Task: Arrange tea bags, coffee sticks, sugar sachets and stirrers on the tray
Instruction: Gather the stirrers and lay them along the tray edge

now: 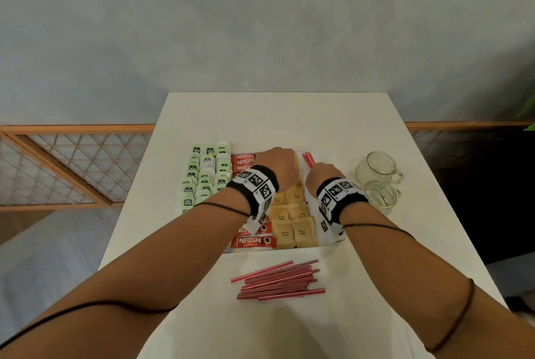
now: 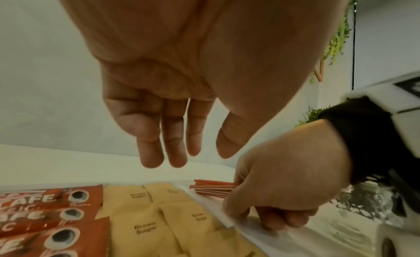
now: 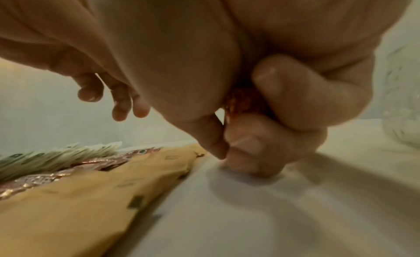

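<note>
A clear tray (image 1: 311, 208) holds green tea bags (image 1: 204, 176) at the left, red Nescafe coffee sticks (image 1: 253, 242), then brown sugar sachets (image 1: 293, 231). My right hand (image 1: 322, 174) grips a small bundle of red stirrers (image 1: 308, 159) and sets it down in the tray's bare right strip; the right wrist view shows the fingers (image 3: 284, 99) curled round the stirrers (image 3: 245, 101). My left hand (image 2: 181, 158) hovers above the far sugar sachets (image 2: 145, 226), fingers relaxed and holding nothing, just left of the bundle (image 2: 213, 187).
A loose pile of red stirrers (image 1: 278, 280) lies on the white table (image 1: 376, 286) in front of the tray. Two glass mugs (image 1: 376, 167) (image 1: 380, 196) stand close to the right of the tray, near my right wrist. A wooden lattice rail runs behind the table.
</note>
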### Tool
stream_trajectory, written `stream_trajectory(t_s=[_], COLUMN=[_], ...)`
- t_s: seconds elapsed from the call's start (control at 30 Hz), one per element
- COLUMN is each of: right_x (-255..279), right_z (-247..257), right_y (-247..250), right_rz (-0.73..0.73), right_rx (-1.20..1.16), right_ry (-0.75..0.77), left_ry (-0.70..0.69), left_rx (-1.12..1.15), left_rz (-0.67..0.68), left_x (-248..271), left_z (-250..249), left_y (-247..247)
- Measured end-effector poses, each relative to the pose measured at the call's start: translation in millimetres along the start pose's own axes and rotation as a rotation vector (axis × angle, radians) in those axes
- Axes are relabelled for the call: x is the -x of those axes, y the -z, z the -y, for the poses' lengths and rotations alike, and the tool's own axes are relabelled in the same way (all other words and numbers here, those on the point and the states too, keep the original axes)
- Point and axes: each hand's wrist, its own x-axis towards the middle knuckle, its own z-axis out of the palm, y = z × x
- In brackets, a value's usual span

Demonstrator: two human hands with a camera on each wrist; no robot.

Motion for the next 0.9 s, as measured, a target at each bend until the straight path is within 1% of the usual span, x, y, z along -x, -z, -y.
stream_trajectory(t_s=[0.07, 0.17, 0.33, 0.47, 0.57, 0.6, 0.63, 0.73, 0.8, 0.9], right_x=[-2.1, -4.5, 1.0, 10.6, 14.5, 14.7, 15.2, 13.5, 11.5, 10.0], right_z=[1.9, 2.9, -7.4, -24.2, -32.9, -35.6, -37.9, -42.3, -43.8, -46.0], right_y=[-2.5, -1.5, 14.9, 18.4, 7.4, 2.5, -1.2, -7.3, -9.5, -13.4], right_rz=[-0.041, -0.089, -0.032, -0.068, -0.038, -0.010, 0.011, 0.050, 0.022, -0.040], right_rx=[-0.021, -0.050, 0.064, 0.161, 0.158, 0.162, 0.171, 0.207, 0.191, 0.164], right_ry=[0.014, 0.075, 0.134, 0.320, 0.490, 0.524, 0.545, 0.533, 0.530, 0.559], left_ry=[-0.005, -0.026, -0.051, -0.082, -0.109, -0.106, -0.108, -0.133, -0.143, -0.142], left_rx=[-0.035, -0.078, -0.105, -0.151, -0.203, -0.221, -0.243, -0.334, -0.378, -0.380], left_rz=[0.023, 0.050, 0.111, 0.126, 0.110, 0.109, 0.109, 0.144, 0.152, 0.143], left_x=[-5.5, -13.1, -27.9, -37.3, -45.2, -47.2, -49.1, -51.4, -50.7, -50.1], left_z=[-3.3, -7.1, -4.4, -3.2, -5.8, -7.4, -8.8, -12.4, -13.4, -13.6], left_y=[0.3, -1.0, -9.5, -16.6, -23.3, -26.0, -28.8, -35.7, -38.1, -39.4])
